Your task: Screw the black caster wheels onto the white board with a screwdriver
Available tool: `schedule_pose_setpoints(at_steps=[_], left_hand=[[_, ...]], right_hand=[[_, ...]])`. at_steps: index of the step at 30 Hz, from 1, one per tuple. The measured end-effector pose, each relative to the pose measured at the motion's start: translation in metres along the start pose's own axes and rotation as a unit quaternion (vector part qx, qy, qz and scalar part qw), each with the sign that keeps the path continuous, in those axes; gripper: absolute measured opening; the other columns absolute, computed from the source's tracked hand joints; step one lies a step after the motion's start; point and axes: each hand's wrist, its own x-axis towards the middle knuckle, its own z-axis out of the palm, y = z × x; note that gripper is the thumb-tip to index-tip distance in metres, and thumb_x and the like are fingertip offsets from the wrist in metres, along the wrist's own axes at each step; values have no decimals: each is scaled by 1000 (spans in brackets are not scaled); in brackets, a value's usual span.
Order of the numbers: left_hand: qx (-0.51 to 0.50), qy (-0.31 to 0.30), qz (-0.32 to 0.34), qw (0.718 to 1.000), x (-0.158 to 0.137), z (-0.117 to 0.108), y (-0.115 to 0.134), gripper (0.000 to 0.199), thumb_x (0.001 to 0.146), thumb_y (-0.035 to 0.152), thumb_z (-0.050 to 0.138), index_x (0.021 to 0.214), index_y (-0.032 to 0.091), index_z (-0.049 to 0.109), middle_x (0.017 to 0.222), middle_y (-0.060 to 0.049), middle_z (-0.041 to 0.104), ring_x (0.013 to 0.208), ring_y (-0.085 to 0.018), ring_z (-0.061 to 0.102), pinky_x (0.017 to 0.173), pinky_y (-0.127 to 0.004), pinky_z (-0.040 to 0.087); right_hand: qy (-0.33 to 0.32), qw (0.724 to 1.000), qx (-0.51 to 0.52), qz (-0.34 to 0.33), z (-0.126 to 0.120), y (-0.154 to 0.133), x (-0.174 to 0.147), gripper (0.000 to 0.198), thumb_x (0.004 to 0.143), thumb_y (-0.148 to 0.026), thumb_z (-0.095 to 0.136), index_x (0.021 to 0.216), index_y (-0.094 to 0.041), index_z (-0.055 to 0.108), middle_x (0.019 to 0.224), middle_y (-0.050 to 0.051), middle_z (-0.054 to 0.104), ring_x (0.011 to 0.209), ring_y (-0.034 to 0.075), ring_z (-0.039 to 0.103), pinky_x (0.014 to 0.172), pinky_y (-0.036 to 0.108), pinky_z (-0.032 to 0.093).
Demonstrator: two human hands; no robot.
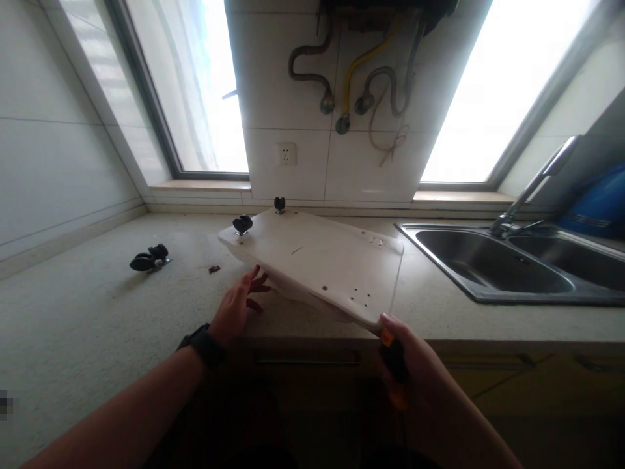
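Where the white panel [317, 257] sits: tilted over the table [122, 326].
Left hand [239, 306]: half open, fingers spread at the panel's near edge.
Right hand [415, 355]: closed round an orange-black handle [394, 361], at the panel's corner.

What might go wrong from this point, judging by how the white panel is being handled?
The white panel might slip: the right hand, at its near-right corner, also grips an orange-and-black tool, and the left hand's spread fingers at the near edge may give little support. Small dark pieces on the counter, close to the panel's left end, could get scattered if it swings.
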Motion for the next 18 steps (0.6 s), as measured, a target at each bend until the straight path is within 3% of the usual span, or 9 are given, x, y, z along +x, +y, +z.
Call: schedule_pose_setpoints(at_steps=[3,8,13,15,18], left_hand=[[11,-40,-13,999,6,-5,-2,84,102,70,39,166,15,31,159,-23,51,122,-37,67,55,-30,57],[58,-84,18,995,11,-8,5,78,102,70,40,164,23,38,169,-15,39,135,-38,59,57,-30,59],[98,-68,35,992,3,-2,9,77,103,66,42,167,24,31,169,-14,38,141,-40,52,60,-32,59],[121,-64,46,989,-1,1,7,81,103,65,42,169,22,21,172,-16,32,142,-40,51,67,-36,60],[171,-67,90,979,-4,4,1,87,103,63,43,170,16,13,170,-20,33,144,-40,48,100,-51,55]], right_hand=[[3,1000,-9,-17,18,7,-5,49,85,-73,58,87,-26,48,41,-6,47,33,9,35,35,21,25],[-36,999,-13,-4,40,18,-5,54,80,-72,70,104,-25,57,50,-7,51,38,10,43,37,21,33],[-12,998,-43,-36,34,14,-1,48,81,-68,69,94,-22,65,58,-3,56,41,9,47,37,21,35],[32,996,-23,-76,21,9,4,43,85,-64,67,85,-21,65,62,-1,59,41,8,46,36,22,34],[118,983,26,-137,-1,1,14,36,83,-55,71,78,-21,61,70,-1,60,43,8,49,37,23,36]])
